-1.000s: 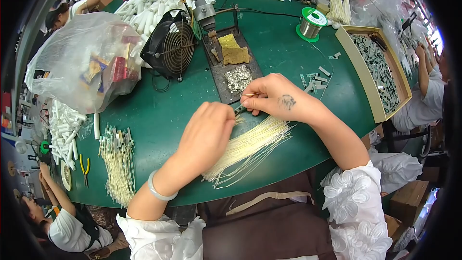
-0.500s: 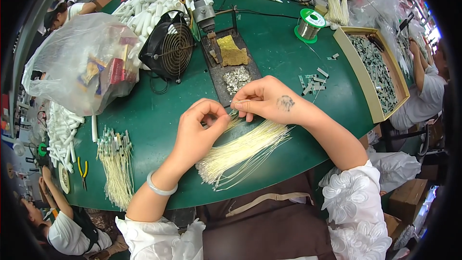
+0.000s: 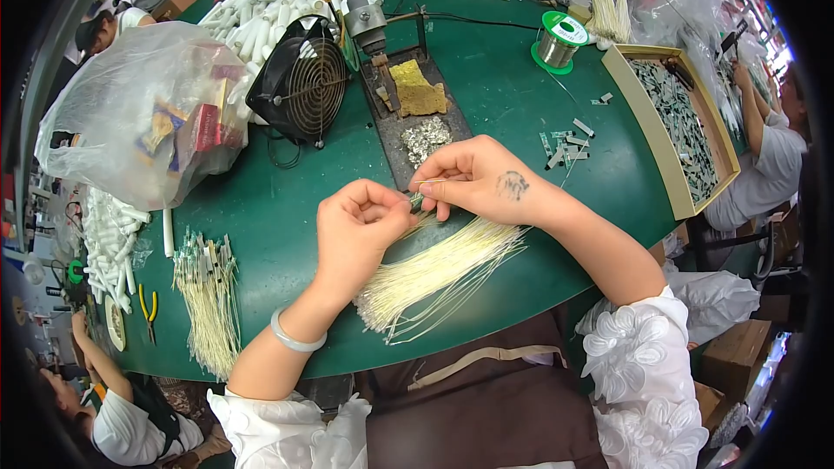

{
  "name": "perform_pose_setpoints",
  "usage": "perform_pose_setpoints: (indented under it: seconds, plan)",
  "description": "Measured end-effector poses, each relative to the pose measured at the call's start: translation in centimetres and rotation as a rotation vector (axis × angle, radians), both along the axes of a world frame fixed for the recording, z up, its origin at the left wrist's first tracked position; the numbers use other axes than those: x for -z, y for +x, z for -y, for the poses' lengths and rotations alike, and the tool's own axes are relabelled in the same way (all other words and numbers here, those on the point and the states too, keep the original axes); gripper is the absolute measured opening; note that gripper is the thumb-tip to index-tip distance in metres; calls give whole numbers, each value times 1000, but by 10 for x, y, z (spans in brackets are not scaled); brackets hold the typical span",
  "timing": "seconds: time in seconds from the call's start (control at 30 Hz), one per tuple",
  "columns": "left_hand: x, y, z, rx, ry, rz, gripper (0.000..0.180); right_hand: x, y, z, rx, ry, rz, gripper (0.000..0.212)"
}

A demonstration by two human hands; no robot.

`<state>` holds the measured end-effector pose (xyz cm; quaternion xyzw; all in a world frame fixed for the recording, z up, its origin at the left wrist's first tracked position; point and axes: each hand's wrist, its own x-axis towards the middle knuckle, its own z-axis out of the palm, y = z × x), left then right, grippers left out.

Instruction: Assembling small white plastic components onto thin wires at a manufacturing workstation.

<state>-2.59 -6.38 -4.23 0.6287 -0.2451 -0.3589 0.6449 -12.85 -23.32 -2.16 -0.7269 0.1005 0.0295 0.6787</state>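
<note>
My left hand (image 3: 354, 230) is closed, pinching a small green circuit board (image 3: 415, 201) between thumb and fingers. Opposite it, my right hand (image 3: 486, 178) pinches a thin pale yellow wire (image 3: 429, 181) right beside the board. Fingers cover most of the board and the wire's end, so I cannot see whether the two touch. Below my hands a spread bundle of pale yellow wires (image 3: 443, 274) lies on the green table (image 3: 287, 287). To the left, a second bundle, wires with boards attached (image 3: 207, 295), lies with its boards at the far end.
Beyond my hands is a soldering stand (image 3: 395, 143) with yellow sponge (image 3: 419, 89) and solder scraps (image 3: 426, 137). A black fan (image 3: 304, 82) and plastic bag (image 3: 148, 122) stand left. Right are a solder spool (image 3: 559, 42), loose boards (image 3: 565, 149) and a box of boards (image 3: 641, 130). Co-workers sit either side.
My hands have drawn slightly closer around the board, and the wire in my right fingers has shifted a little. At the left, a co-worker's arm has moved.
</note>
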Motion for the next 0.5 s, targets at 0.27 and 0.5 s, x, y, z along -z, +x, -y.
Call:
perform_pose_setpoints:
  seconds: [0.27, 0.5]
  plan:
    - [-2, -2, 1, -27, 0, 6, 7, 2, -1, -3, 43, 16, 24, 18]
    - [-2, -4, 2, -19, -36, 17, 8, 3, 0, -6, 85, -28, 41, 18]
